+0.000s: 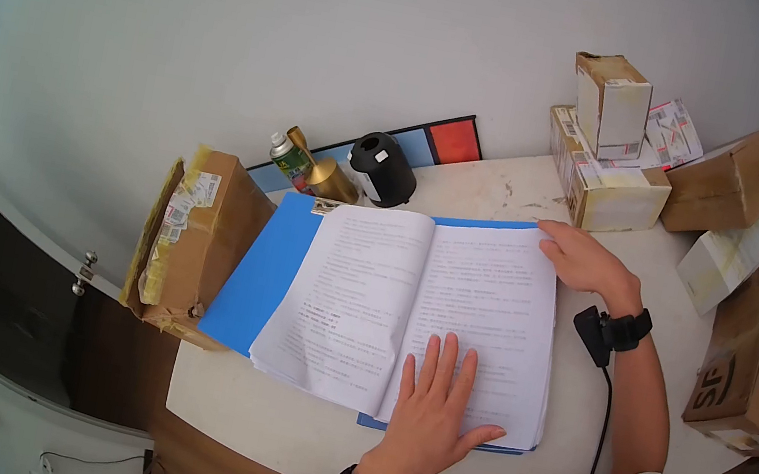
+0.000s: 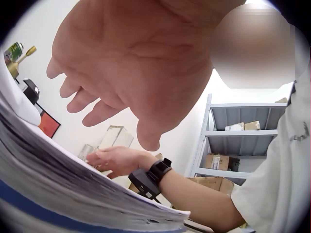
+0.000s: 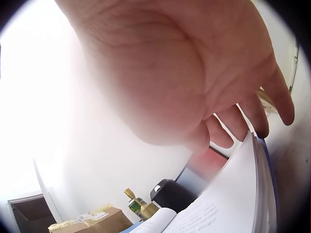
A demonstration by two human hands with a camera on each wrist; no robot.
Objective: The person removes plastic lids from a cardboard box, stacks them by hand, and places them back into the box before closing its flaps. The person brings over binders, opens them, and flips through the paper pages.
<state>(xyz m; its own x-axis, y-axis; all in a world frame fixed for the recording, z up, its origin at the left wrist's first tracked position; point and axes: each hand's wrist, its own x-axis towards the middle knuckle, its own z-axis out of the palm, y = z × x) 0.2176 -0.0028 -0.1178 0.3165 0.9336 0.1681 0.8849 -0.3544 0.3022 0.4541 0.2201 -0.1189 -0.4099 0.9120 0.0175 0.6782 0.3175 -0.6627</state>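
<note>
A thick stack of printed pages point(image 1: 483, 286) lies spread like an open book on a blue folder point(image 1: 264, 257), whose metal clip point(image 1: 327, 207) shows at the top. My left hand point(image 1: 429, 429) lies over the lower part of the right-hand page, fingers spread and straight. From the left wrist view, its palm point(image 2: 126, 58) hangs close above the stack's edge. My right hand point(image 1: 590, 264) is at the top right corner of the pages. Seen from the right wrist, its fingers point(image 3: 257, 116) are fairly straight and reach the page corner, with the thumb on the page side.
A cardboard box point(image 1: 218, 229) stands at the left beside the folder. Behind are a spray can point(image 1: 290, 158), a brass-coloured container point(image 1: 333, 182) and a black cylinder point(image 1: 383, 172). Several boxes point(image 1: 621, 193) are piled at the back right, and an SF carton point(image 1: 751, 374) stands at the right edge.
</note>
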